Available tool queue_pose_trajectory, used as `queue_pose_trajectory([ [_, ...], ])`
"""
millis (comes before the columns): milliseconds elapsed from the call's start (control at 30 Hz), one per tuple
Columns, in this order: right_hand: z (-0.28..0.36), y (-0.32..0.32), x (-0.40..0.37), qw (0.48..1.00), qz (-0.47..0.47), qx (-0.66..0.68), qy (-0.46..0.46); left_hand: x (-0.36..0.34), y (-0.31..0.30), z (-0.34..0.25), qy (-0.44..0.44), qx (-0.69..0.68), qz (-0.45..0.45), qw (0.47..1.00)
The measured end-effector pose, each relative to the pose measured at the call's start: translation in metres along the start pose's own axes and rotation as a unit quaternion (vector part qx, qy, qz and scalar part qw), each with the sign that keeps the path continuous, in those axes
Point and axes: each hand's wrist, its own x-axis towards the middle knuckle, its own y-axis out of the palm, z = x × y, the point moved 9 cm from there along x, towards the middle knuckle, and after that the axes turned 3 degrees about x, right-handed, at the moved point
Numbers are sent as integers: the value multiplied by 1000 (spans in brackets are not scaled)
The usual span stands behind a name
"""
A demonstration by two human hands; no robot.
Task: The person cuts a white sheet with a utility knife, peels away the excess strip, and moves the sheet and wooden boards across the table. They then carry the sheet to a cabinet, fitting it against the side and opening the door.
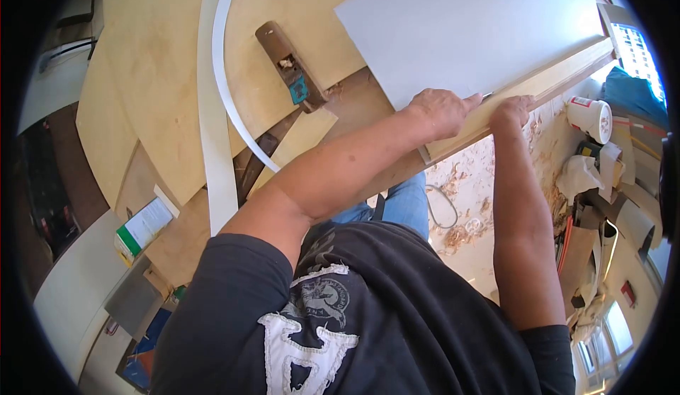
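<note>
Counting it up: two hands, one white panel, one wood edge strip, one hand plane, two loose white bands, one paper cup.

The left hand and right hand sit almost knuckle to knuckle on the wood edge strip. It lies right under the fingertips, along the near edge of the panel. Its long axis runs diagonally, from just behind the left hand's heel out well past the right-hand fingers toward the window side.

The left fingers are clenched, with a thin dark tip poking out toward the right hand; can't tell what it is. The right fingers are curled down and hooked over the strip's outer edge, gripping it.

Beyond the fingertips it's all flat panel, lots of open room. On the outer side of the right fingers the strip ends at a drop, with wood shavings on the floor below. The plane sits well off past the left knuckles. The curved white band and the straight white band are farther out still.
</note>
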Motion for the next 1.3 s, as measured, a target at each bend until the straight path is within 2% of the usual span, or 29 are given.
queue_pose_trajectory([
  [133, 11, -10, -6, 992, 27, -122, -32, -61, 15, 18, -40, 25, 65, 997],
  [200, 16, -18, -12, 983, 41, -172, -45, -101, 28, 36, -34, -5, 29, 999],
  [267, 25, -22, -23, 970, 49, -228, -67, -146, 22, 41, 8, 13, -78, 997],
  [367, 23, -26, -23, 962, 45, -258, -76, -172, 25, 40, 1, 88, -111, 990],
  [400, 21, -16, -18, 970, 43, -231, -64, -172, 29, 43, 0, 86, -102, 991],
  [433, 10, -20, -16, 995, 43, -92, 1, -171, 33, 44, -3, 84, -91, 992],
  [467, -1, -23, -15, 997, 27, 48, 63, -168, 37, 44, -5, 81, -79, 994],
  [500, -18, -26, -24, 939, 9, 299, 171, -163, 34, 43, -22, 75, -69, 995],
  [567, -23, -19, -40, 856, -11, 462, 233, -166, 33, 42, -66, 61, -33, 995],
  [633, -29, 5, -26, 825, -35, 503, 256, -160, 26, 40, -55, -26, -98, 993],
  [667, -31, 18, -12, 830, -46, 495, 251, -154, 22, 40, -49, -71, -133, 987],
  [800, -42, 112, 82, 875, -80, 434, 200, -133, 15, 40, -56, -79, -118, 988],
  [867, -42, 119, 86, 896, -53, 398, 190, -122, 20, 38, -46, -69, -100, 992],
  [933, -39, 99, 83, 943, -14, 293, 157, -108, 27, 38, -43, -59, -80, 994],
  [1000, -20, 49, 51, 991, -5, 102, 87, -98, 30, 38, -43, -49, -65, 996],
  [1100, 7, -15, -2, 989, 6, -149, -13, -105, 32, 39, -44, -26, -56, 997],
  [1167, 8, -3, 0, 989, 28, -141, -32, -120, 35, 38, -38, 0, -67, 997],
  [1233, 12, 1, 4, 988, 31, -146, -50, -179, 50, 56, -24, -25, -134, 990],
  [1267, 3, -3, 4, 996, 37, -84, -21, -202, 51, 61, -8, -33, -165, 986],
  [1300, -5, -6, 4, 999, 39, -23, 8, -206, 53, 57, -28, -4, -127, 992],
])
